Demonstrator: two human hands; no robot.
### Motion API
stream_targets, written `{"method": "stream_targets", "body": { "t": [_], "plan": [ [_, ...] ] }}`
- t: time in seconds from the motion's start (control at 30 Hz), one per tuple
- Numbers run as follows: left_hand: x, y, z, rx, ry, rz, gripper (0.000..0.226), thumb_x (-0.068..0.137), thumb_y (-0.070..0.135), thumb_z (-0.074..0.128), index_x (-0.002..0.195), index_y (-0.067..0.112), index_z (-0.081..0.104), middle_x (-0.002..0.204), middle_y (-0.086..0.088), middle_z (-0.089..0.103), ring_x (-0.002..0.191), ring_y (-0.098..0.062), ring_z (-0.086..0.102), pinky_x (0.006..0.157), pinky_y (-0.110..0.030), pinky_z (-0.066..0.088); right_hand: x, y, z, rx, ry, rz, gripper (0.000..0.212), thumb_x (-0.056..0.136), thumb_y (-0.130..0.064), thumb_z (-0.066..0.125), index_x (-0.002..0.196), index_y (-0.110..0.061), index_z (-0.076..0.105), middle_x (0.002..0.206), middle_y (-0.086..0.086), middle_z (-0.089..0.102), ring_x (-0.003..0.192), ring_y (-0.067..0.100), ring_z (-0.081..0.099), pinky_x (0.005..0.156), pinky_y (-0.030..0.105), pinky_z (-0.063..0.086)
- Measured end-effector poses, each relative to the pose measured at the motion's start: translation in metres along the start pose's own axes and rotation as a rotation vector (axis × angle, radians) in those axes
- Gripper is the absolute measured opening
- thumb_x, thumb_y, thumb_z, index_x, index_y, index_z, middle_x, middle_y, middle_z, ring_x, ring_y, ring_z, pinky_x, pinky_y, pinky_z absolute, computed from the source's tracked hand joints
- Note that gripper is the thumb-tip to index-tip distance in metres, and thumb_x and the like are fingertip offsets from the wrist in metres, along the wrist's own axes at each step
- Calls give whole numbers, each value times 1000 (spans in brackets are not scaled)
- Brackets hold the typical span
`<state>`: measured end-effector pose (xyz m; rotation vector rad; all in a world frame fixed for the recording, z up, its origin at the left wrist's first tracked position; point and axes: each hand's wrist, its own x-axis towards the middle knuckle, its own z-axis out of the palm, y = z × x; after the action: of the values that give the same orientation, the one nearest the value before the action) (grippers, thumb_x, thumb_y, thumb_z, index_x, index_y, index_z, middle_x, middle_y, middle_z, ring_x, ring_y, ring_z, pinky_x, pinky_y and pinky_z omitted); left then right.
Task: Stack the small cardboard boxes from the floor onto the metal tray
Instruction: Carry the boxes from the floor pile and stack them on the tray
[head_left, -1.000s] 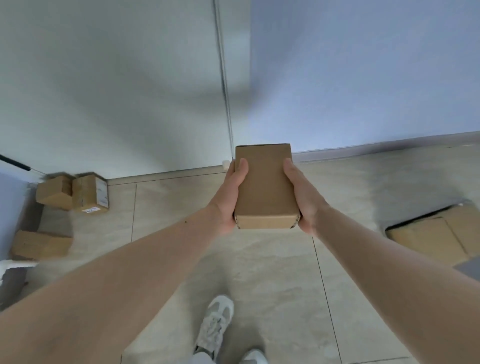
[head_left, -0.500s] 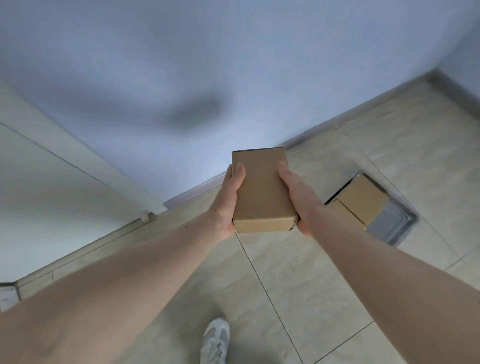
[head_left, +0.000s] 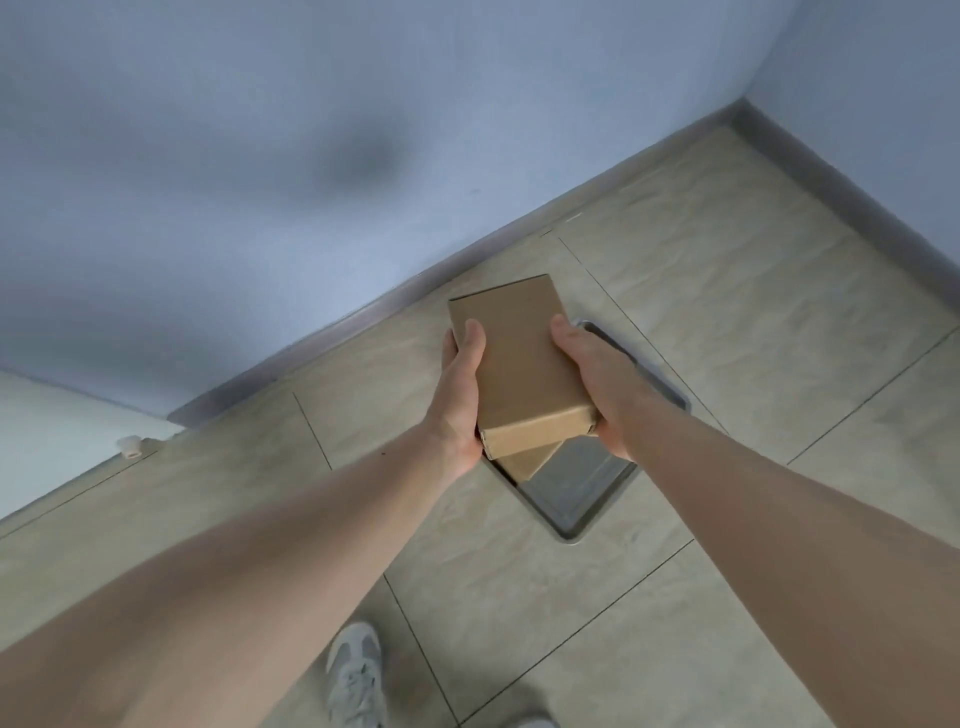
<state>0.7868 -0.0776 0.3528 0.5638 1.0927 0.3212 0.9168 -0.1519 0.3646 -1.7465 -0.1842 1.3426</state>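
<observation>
Metal tray (head_left: 587, 512) near half is left bare; far half is blocked by a cardboard box (head_left: 530, 460).

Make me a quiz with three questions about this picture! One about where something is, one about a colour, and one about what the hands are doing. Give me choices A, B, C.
1. Where is the tray?
A. On the floor near the wall
B. On a table
C. Hanging on the wall

2. What colour is the held box?
A. Blue
B. Brown
C. White

3. How is the box held?
A. In one hand only
B. Between both hands
C. It lies on the floor, untouched

Answers:
1. A, the tray sits on the floor tiles close to the baseboard.
2. B, it is plain brown cardboard.
3. B, the left hand grips one side and the right hand the other, up above the tray, where another box peeks out underneath.
</observation>
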Motion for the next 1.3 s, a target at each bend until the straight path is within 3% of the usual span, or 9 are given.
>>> {"method": "stream_targets", "body": {
  "t": [0.17, 0.33, 0.47, 0.53, 0.6, 0.73, 1.03, 1.2, 1.3],
  "plan": [
    [29, -19, 69, 43, 28, -3, 48, 93, 66, 52, 135, 44, 46, 121, 1, 72, 96, -22, 75, 71, -42, 63, 27, -18, -73, -26, 3, 16, 40, 93, -59, 59, 120, -30, 68, 107, 0, 75, 81, 17, 72, 51, 21, 51],
    [78, -5, 117, 232, 52, 89, 49, 94, 64, 52, 137, 40, 46, 124, 10, 67, 107, -12, 67, 105, -44, 47, 73, -59, -122, -69, 6, -44, 22, 96, -50, 62, 104, -31, 69, 107, 1, 75, 90, 21, 73, 70, 32, 58],
    [119, 7, 144, 321, 84, 179, 66, 95, 53, 61, 151, 34, 33, 148, 11, 50, 127, -8, 53, 113, -39, 36, 120, -82, -151, -143, 3, -64, 39, 94, -49, 65, 128, -29, 65, 117, -1, 71, 103, 22, 69, 95, 41, 55],
    [137, 6, 154, 368, 99, 204, 85, 94, 50, 63, 160, 35, 11, 165, 11, 19, 143, -8, 33, 103, -25, 32, 141, -85, -165, -183, 8, -78, 51, 93, -50, 67, 137, -28, 59, 122, -2, 69, 106, 19, 67, 95, 37, 54],
    [154, -2, 165, 435, 125, 232, 89, 95, 47, 63, 160, 33, 4, 167, 10, 11, 141, -5, 28, 92, -18, 35, 160, -81, -181, -193, -4, -66, 55, 92, -50, 68, 141, -28, 57, 123, -2, 68, 105, 18, 67, 86, 33, 54],
    [193, -15, 181, 715, 296, 341, 87, 96, 47, 62, 161, 27, 8, 167, 4, 11, 152, -19, 12, 123, -42, 19, 204, -65, -203, -219, -13, -70, 55, 91, -51, 68, 139, -26, 56, 122, 0, 68, 105, 21, 68, 93, 41, 56],
    [281, -64, 201, 858, 406, 362, 83, 92, 52, 65, 158, 25, 25, 162, -3, 30, 149, -25, 25, 122, -49, 24, 301, -20, -255, -311, -57, -119, 46, 88, -59, 66, 119, -27, 56, 110, -4, 65, 101, 20, 66, 97, 47, 54],
    [317, -90, 180, 1103, 430, 361, 81, 91, 58, 61, 156, 22, 30, 160, -1, 32, 147, -25, 29, 120, -51, 26, 343, 26, -259, -294, -99, -121, 32, 88, -60, 66, 101, -33, 57, 111, -4, 66, 102, 19, 66, 97, 46, 54],
    [338, -113, 165, 1263, 465, 336, 80, 95, 60, 54, 158, 21, 25, 161, -1, 30, 147, -27, 30, 119, -52, 26, 367, 56, -255, -284, -102, -133, 36, 87, -61, 66, 106, -30, 59, 112, -3, 67, 102, 21, 66, 96, 47, 55]
  ]
}}
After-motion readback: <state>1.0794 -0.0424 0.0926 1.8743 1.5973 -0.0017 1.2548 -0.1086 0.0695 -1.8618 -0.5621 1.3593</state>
